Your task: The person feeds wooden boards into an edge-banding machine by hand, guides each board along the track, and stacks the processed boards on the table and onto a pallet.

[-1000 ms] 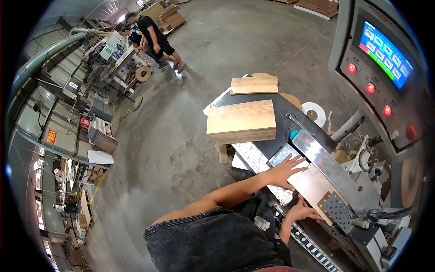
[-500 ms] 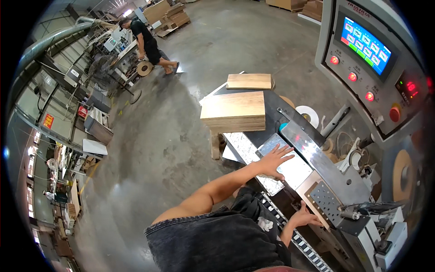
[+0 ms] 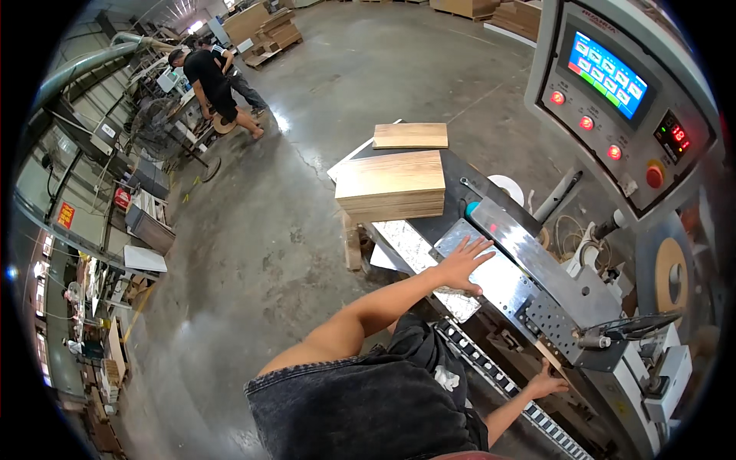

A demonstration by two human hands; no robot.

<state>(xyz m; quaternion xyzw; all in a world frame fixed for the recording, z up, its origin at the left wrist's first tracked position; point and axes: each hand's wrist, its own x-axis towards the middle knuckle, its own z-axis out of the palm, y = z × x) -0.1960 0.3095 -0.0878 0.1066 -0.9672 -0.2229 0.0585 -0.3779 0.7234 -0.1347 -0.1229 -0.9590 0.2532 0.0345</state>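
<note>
My left hand [image 3: 464, 267] lies with fingers spread on the smooth metal plate [image 3: 502, 280] of the machine table. A narrow strip of a wooden board [image 3: 550, 354] shows beside the perforated metal plate [image 3: 546, 326]; the rest of the board is hidden. At the board's near edge is my right hand [image 3: 546, 382], fingers stretched out and apart, the fingertips at or against the board. Whether they press on it is hard to see. Beyond my left hand, a stack of wooden boards [image 3: 391, 188] sits on the dark tabletop, with another wooden board [image 3: 410, 136] behind it.
A control panel [image 3: 613, 100] with a lit screen and red buttons overhangs the right side. Below it hangs a large tape roll [image 3: 667, 276]. A toothed rail [image 3: 491, 368] runs along the machine's near side. Two people [image 3: 211, 80] stand by equipment at far left.
The wooden board has slid toward the lower right along the machine, and my right hand has moved that way too. My left hand stays on the plate. A second person has come into view.
</note>
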